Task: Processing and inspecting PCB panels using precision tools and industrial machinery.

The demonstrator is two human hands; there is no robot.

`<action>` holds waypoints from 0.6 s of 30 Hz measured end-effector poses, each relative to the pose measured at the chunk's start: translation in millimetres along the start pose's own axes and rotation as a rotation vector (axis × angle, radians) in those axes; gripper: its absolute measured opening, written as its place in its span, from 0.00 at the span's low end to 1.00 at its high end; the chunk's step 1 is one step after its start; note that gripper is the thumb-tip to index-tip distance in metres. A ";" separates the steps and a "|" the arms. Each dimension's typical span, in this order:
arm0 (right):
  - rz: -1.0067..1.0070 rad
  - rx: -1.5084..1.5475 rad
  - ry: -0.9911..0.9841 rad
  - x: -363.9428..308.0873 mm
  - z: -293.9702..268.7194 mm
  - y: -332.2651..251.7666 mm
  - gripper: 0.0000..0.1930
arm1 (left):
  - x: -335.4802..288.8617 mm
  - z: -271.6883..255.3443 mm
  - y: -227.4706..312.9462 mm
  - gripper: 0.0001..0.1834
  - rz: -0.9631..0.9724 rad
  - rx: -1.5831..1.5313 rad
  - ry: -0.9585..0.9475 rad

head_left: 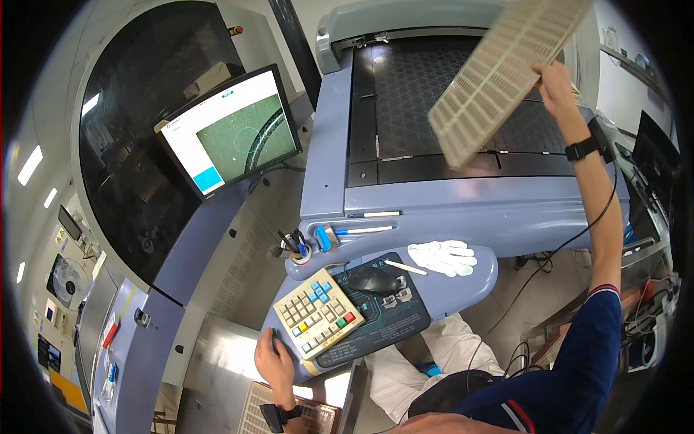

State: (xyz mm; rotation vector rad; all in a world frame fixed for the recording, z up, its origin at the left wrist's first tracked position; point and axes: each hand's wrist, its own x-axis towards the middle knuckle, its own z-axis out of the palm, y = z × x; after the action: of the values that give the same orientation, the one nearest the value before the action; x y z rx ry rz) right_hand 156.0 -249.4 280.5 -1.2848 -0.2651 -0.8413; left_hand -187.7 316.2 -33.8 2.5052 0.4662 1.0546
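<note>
My right hand (pixel 557 88) grips the lower right edge of a large pale beige panel (pixel 506 72) with rows of slots, probably a circuit board panel. The panel is raised and tilted above the dark bed (pixel 412 94) of a blue-grey machine, hiding part of it. My left hand (pixel 275 364) is at the left edge of the console shelf, beside a beige keypad (pixel 318 314) with coloured keys. Its fingers are partly stretched, touching the edge near a small dark spot. Below the left wrist, another slotted panel (pixel 318 417) lies on a metal surface, partly covered by the forearm.
A monitor (pixel 238 134) stands at the left. On the console are a black mouse (pixel 373 281) on a dark mat (pixel 390 318), white gloves (pixel 442 257), a pen cup (pixel 300 253) and pens (pixel 365 231). A thin cable (pixel 538 271) hangs by my right arm.
</note>
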 end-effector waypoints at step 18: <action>0.088 -1.125 -0.758 -100.0 30.6 146.5 0.22 | -1.1 0.6 2.7 0.14 -0.031 -0.025 -0.025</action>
State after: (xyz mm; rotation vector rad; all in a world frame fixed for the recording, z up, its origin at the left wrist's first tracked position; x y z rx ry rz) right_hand 195.2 -175.3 121.2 -2.6432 -0.3346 -0.3459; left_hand -187.5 313.2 -33.6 2.4782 0.4800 1.0101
